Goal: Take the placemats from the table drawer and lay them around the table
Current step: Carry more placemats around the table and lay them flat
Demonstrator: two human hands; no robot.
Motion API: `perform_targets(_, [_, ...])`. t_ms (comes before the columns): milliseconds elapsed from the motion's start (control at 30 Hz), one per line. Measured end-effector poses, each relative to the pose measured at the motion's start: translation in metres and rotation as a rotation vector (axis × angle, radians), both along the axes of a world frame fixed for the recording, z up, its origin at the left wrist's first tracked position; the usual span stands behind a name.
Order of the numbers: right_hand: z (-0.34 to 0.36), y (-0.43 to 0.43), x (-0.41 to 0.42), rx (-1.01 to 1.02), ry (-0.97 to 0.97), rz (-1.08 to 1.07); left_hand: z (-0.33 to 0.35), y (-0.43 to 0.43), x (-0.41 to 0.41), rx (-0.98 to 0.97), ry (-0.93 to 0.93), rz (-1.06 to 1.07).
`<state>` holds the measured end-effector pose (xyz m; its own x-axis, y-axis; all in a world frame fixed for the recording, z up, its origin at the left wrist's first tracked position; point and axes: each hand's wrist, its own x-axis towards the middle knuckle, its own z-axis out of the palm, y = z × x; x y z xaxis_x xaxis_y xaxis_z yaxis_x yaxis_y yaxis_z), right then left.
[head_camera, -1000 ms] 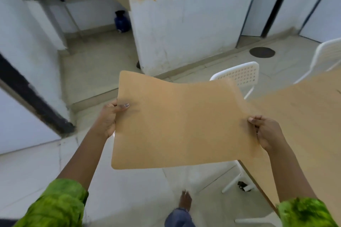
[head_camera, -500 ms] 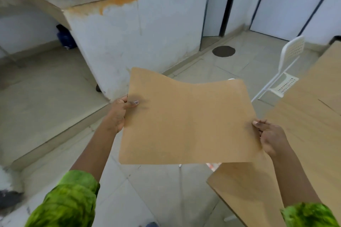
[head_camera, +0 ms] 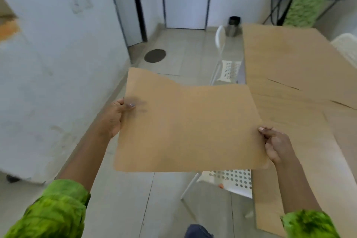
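I hold a tan placemat (head_camera: 189,127) flat in the air with both hands, beside the left edge of the wooden table (head_camera: 318,147). My left hand (head_camera: 116,118) pinches its left edge, thumb on top. My right hand (head_camera: 276,145) grips its right edge, over the table's left side. Its far edge sags and curls a little. On the table farther back lie two placemats of the same colour: one at the far end (head_camera: 286,54) and one nearer (head_camera: 289,98), partly hidden by the held mat. The table drawer is not in view.
A white perforated chair (head_camera: 229,179) stands below the held mat at the table's left side; another white chair (head_camera: 226,63) stands farther along. A steel bin (head_camera: 233,25) sits on the floor beyond. A white wall runs on the left. A white chair (head_camera: 345,48) is at the far right.
The view has swung right along the table's side, bringing the table top and its two laid mats into sight. Both hands still hold the mat, which is now nearer the table.
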<state>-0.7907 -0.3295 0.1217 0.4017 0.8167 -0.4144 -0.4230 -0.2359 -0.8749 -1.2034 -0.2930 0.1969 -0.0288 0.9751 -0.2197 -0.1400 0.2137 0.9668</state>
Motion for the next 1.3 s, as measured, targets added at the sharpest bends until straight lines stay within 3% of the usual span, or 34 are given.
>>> perform_targets(267, [0.004, -0.019, 0.023, 0.021, 0.034, -0.343, -0.01, 0.124, 0.06, 0.018, 0.004, -0.341])
perform_targets(733, [-0.021, -0.081, 0.047, -0.048, 0.074, -0.894, -0.037, 0.262, 0.259, -0.005, 0.127, -0.886])
perform_targets(1133, [-0.024, -0.096, -0.042, -0.128, 0.065, -1.517, -0.037, 0.273, 0.396, 0.042, 0.103, -1.415])
perform_targets(1300, [-0.029, -0.103, -0.05, -0.145, 0.087, -1.609, -0.037, 0.255, 0.42, 0.07, 0.086, -1.503])
